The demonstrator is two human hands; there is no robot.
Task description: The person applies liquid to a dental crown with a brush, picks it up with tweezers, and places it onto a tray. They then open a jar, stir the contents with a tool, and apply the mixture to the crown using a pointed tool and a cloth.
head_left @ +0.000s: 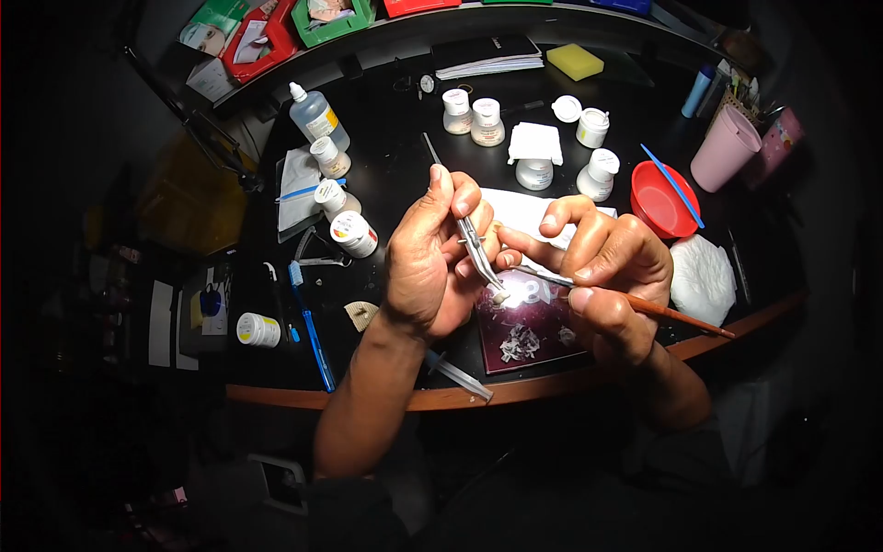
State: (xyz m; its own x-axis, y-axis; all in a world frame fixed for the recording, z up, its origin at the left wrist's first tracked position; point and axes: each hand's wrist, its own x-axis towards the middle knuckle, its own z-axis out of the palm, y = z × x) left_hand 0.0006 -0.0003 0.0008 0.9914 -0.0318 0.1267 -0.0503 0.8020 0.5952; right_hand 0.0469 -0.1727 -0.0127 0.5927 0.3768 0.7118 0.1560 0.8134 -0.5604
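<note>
My left hand (428,262) is closed round metal tweezers (474,247), whose tips point down and to the right. At those tips sits a small pale piece (500,297). Between the fingers and thumb of my right hand (612,267) is a brush with a reddish-brown handle (676,316); its thin front end points left, close to the tweezers. Below both hands lies a dark red pad (497,345) with a heap of whitish scraps (521,343) on it. A bright glare covers part of the pad.
White-capped jars (353,234) stand at the left and across the back. A red bowl (655,207) with a blue stick and a crumpled white tissue (702,281) are at the right. Near the left forearm lies a blue toothbrush (313,336). A yellow sponge (575,62) lies at the back.
</note>
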